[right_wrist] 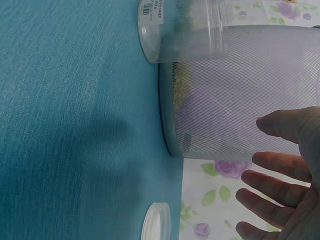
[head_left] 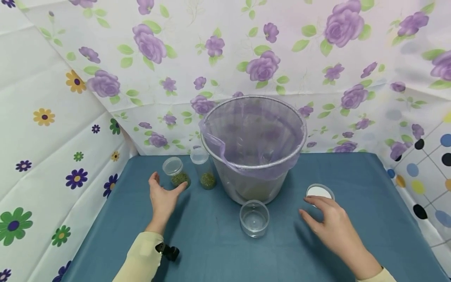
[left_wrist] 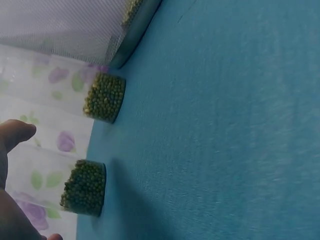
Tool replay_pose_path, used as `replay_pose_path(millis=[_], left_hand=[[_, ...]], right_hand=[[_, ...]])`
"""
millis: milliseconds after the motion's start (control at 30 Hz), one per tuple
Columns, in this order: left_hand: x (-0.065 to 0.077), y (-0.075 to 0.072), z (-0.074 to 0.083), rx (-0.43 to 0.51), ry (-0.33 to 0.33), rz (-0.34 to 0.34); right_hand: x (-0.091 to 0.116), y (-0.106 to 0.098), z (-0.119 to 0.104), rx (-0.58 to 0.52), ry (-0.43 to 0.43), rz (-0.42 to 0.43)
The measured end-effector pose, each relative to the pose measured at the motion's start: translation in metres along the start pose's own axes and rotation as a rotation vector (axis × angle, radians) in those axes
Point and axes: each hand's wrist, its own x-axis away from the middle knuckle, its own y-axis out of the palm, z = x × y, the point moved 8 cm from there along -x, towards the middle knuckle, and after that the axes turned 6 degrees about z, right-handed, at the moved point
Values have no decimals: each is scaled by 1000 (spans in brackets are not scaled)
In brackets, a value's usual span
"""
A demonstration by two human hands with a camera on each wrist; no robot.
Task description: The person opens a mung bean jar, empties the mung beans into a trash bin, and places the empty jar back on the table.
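At the left, my left hand (head_left: 163, 201) is spread beside a clear lidded jar (head_left: 179, 177) partly filled with small green beans, thumb on its near right side. In the left wrist view, a gap shows between the thumb and that jar (left_wrist: 85, 190). A second, taller-looking jar (head_left: 203, 168) with green beans stands just to its right. My right hand (head_left: 332, 223) hovers with fingers extended over a round clear lid (head_left: 318, 190) with a white disc. In the right wrist view its fingers (right_wrist: 272, 167) are apart and hold nothing. An uncapped, empty clear jar (head_left: 254, 225) stands between the hands.
A mesh bin (head_left: 246, 188) lined with a purple bag stands at the back middle, behind the empty jar. Some beans show through its mesh low down. Blue cloth (head_left: 218, 254) covers the table, and floral sheets (head_left: 183, 62) hang behind and at both sides.
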Motion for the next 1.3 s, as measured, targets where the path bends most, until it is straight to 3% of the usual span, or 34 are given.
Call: replay_pose_path(millis=[300,600,800,1000,1300], left_hand=[[-10,18,-1,-21,-49,-88],[-12,21,-6,-21,-98,-65],[-11,20,-10,-3,-100,-47],[3,16,-12,8,-59,-28],[44,13,-6,-22,33,-62]], right_hand=[[3,6,0,0,-3,-27],[6,14,0,-2,21,-109],[7,15,-1,-1,12,-114],[7,15,-2,-3,8,-118],[5,13,-4,3,-13,-108]])
